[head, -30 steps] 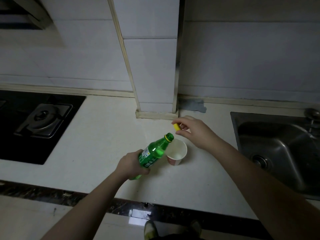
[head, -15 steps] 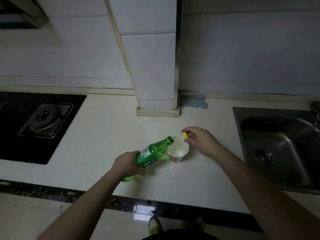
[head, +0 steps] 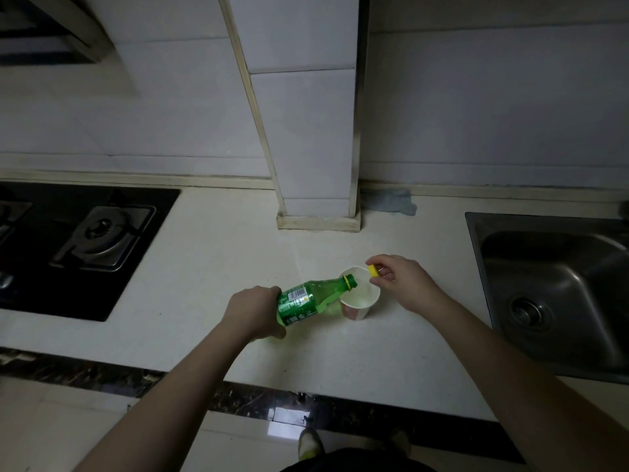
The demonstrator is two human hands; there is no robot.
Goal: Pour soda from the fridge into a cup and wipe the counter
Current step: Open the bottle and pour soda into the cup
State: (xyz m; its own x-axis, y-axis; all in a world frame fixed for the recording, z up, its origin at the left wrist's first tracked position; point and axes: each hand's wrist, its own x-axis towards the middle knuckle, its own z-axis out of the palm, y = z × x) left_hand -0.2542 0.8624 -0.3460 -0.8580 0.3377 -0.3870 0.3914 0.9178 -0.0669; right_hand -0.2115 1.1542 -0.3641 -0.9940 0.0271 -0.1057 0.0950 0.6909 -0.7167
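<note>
While left hand [head: 253, 311] grips bottle [head: 308, 299] base hidden, right hand [head: 403, 282] pinches cap [head: 373, 270]

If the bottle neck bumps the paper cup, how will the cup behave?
The cup looks thin, light paper, so it probably slides or tips easily. Liquid inside may steady it a little. The bottle mouth sits over its rim, so a bump seems possible.

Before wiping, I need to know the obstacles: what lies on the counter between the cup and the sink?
In the head view, only the right hand, pinching the yellow cap, crosses between the cup and sink; otherwise bare.
</note>
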